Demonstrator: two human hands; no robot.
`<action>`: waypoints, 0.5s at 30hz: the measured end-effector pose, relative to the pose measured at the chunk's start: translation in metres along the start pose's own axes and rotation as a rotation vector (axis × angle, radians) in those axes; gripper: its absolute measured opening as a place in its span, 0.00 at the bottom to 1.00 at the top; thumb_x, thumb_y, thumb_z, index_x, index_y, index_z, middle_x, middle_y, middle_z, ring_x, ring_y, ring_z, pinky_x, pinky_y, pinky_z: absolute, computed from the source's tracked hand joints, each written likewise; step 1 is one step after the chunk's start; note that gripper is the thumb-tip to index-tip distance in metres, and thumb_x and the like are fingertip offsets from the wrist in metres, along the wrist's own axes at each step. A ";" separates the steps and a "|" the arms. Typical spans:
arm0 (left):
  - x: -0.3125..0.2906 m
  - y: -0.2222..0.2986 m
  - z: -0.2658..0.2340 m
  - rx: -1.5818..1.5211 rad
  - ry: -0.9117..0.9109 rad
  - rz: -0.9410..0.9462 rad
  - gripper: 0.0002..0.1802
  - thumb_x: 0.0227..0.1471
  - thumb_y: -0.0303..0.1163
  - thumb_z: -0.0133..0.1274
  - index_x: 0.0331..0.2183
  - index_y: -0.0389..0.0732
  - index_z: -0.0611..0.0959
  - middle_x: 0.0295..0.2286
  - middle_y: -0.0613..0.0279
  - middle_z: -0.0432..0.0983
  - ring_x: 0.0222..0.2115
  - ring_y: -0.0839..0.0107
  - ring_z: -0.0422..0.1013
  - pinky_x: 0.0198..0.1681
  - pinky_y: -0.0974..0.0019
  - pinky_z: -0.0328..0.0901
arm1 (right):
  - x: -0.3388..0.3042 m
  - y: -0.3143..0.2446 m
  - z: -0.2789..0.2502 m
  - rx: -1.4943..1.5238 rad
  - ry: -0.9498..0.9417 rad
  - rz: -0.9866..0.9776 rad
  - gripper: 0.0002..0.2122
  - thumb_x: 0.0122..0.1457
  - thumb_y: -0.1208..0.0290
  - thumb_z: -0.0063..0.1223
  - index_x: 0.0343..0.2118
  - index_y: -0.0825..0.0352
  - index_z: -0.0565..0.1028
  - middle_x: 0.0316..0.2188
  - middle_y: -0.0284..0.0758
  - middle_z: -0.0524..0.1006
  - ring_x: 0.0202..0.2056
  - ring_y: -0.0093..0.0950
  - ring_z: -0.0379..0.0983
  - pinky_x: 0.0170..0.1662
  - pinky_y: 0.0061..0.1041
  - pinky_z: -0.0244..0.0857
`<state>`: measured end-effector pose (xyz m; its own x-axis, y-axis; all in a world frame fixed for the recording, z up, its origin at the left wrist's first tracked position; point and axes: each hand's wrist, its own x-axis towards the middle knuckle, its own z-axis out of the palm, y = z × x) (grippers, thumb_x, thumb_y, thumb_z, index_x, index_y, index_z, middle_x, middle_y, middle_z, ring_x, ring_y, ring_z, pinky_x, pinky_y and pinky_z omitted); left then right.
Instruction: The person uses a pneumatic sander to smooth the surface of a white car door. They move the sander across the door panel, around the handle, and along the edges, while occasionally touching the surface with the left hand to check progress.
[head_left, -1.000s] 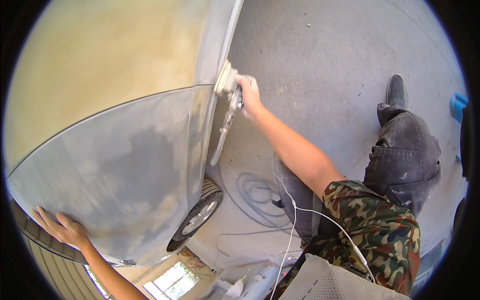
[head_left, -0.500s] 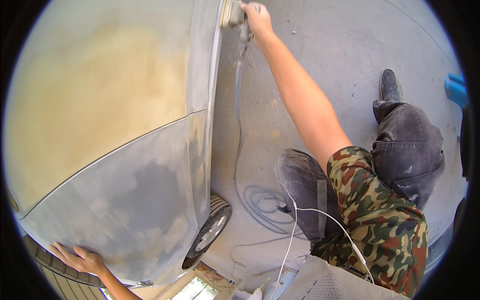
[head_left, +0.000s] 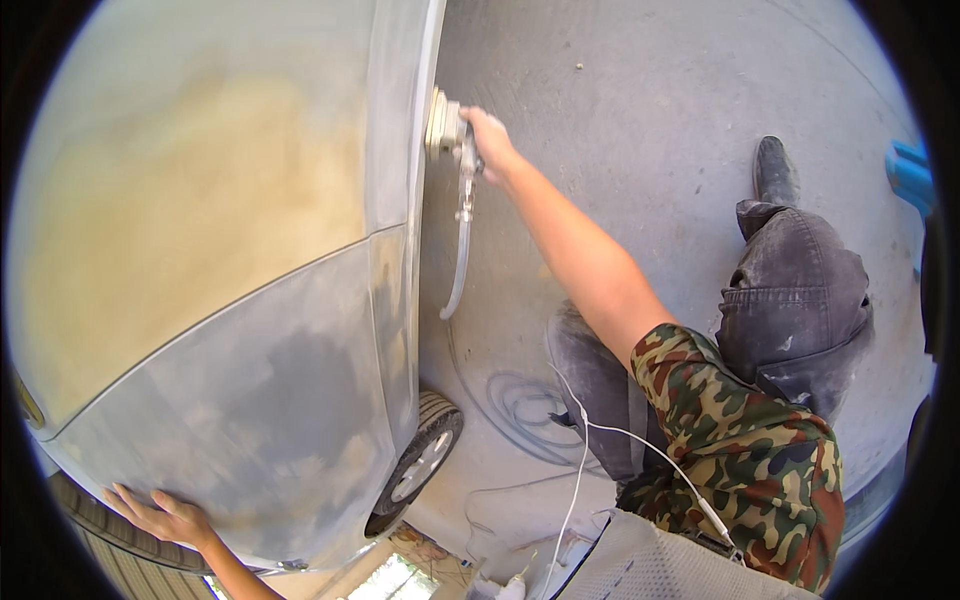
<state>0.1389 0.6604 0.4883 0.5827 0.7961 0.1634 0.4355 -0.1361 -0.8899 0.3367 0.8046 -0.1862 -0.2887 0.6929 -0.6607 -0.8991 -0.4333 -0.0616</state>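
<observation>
My right hand (head_left: 487, 143) grips an air sander (head_left: 447, 127), whose pale pad side lies against the lower side of a car body. A clear hose (head_left: 461, 260) hangs from the sander's metal fitting. On the car's lower-left panel (head_left: 290, 410), grey with darker patches, my left hand (head_left: 165, 518) rests flat with its fingers spread. Beyond the curved seam, a larger panel (head_left: 200, 190) shows a broad yellowish area among dull grey. The contact between pad and car edge is seen only from the side.
A wheel (head_left: 425, 460) stands beneath the car's near side. Coils of air hose (head_left: 530, 410) lie on the concrete floor (head_left: 600, 120) by my knee. A white cable (head_left: 640, 425) hangs across my lap. Something blue (head_left: 908, 178) stands at the right rim.
My right hand has brought the sander nearer along the car's side, down in the picture, and the hose has swung with it. My left hand stays on the panel.
</observation>
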 end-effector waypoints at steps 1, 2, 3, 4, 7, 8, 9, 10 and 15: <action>-0.003 0.000 0.002 -0.014 -0.001 -0.019 0.37 0.71 0.55 0.41 0.62 0.32 0.73 0.66 0.40 0.61 0.65 0.42 0.60 0.66 0.46 0.58 | -0.010 0.022 -0.004 0.019 0.001 0.046 0.12 0.66 0.60 0.51 0.39 0.65 0.73 0.22 0.35 0.74 0.14 0.28 0.71 0.14 0.30 0.66; -0.004 -0.001 0.004 -0.023 0.009 -0.027 0.37 0.70 0.55 0.41 0.62 0.32 0.74 0.65 0.41 0.62 0.65 0.43 0.61 0.67 0.47 0.58 | -0.019 0.044 -0.007 0.060 0.024 0.113 0.11 0.65 0.60 0.51 0.38 0.64 0.72 0.22 0.34 0.73 0.14 0.28 0.70 0.14 0.30 0.66; -0.005 -0.002 0.009 -0.015 0.023 -0.012 0.37 0.70 0.55 0.41 0.62 0.32 0.74 0.65 0.41 0.62 0.65 0.43 0.61 0.67 0.47 0.58 | -0.028 0.065 -0.010 0.085 0.034 0.161 0.11 0.65 0.60 0.52 0.37 0.63 0.71 0.23 0.34 0.72 0.14 0.28 0.69 0.14 0.30 0.65; -0.005 -0.003 0.013 -0.013 0.032 -0.015 0.37 0.70 0.55 0.41 0.61 0.32 0.74 0.65 0.41 0.62 0.65 0.43 0.61 0.67 0.48 0.58 | -0.037 0.085 -0.014 0.078 0.029 0.209 0.11 0.66 0.59 0.50 0.40 0.62 0.70 0.24 0.33 0.73 0.15 0.26 0.69 0.16 0.30 0.67; -0.005 -0.006 0.024 -0.017 0.055 -0.003 0.35 0.70 0.54 0.42 0.61 0.32 0.75 0.65 0.41 0.64 0.65 0.45 0.62 0.67 0.49 0.58 | -0.073 0.145 -0.022 0.115 0.020 0.342 0.11 0.66 0.58 0.48 0.42 0.60 0.70 0.23 0.31 0.72 0.16 0.25 0.69 0.18 0.31 0.68; -0.006 -0.006 0.027 -0.031 0.065 -0.009 0.35 0.70 0.53 0.42 0.61 0.32 0.75 0.65 0.41 0.64 0.65 0.45 0.62 0.67 0.49 0.58 | -0.084 0.163 -0.024 0.128 0.052 0.368 0.12 0.66 0.57 0.48 0.41 0.61 0.70 0.22 0.32 0.72 0.16 0.26 0.69 0.18 0.32 0.68; -0.007 -0.007 0.028 -0.045 0.076 -0.015 0.35 0.70 0.53 0.42 0.61 0.32 0.75 0.65 0.41 0.64 0.65 0.46 0.62 0.67 0.50 0.58 | -0.096 0.179 -0.025 0.133 0.051 0.390 0.12 0.66 0.57 0.48 0.41 0.61 0.70 0.22 0.32 0.72 0.16 0.28 0.69 0.18 0.34 0.68; -0.010 -0.008 0.028 -0.042 0.079 -0.006 0.34 0.70 0.51 0.42 0.61 0.32 0.75 0.64 0.41 0.65 0.64 0.46 0.63 0.67 0.50 0.58 | -0.108 0.195 -0.026 0.140 0.040 0.426 0.12 0.66 0.57 0.48 0.41 0.61 0.70 0.22 0.33 0.72 0.16 0.28 0.69 0.18 0.35 0.68; -0.043 -0.037 0.030 -0.033 0.125 0.070 0.32 0.72 0.49 0.40 0.59 0.31 0.77 0.61 0.43 0.70 0.62 0.48 0.66 0.66 0.53 0.60 | -0.130 0.241 -0.030 0.070 0.050 0.358 0.12 0.66 0.57 0.49 0.40 0.61 0.71 0.22 0.33 0.73 0.15 0.30 0.69 0.17 0.35 0.66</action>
<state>0.0771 0.6493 0.5009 0.6924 0.7046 0.1555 0.4124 -0.2096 -0.8866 0.1676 0.5930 -0.1371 -0.5745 0.4743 -0.6671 -0.7646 -0.6019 0.2304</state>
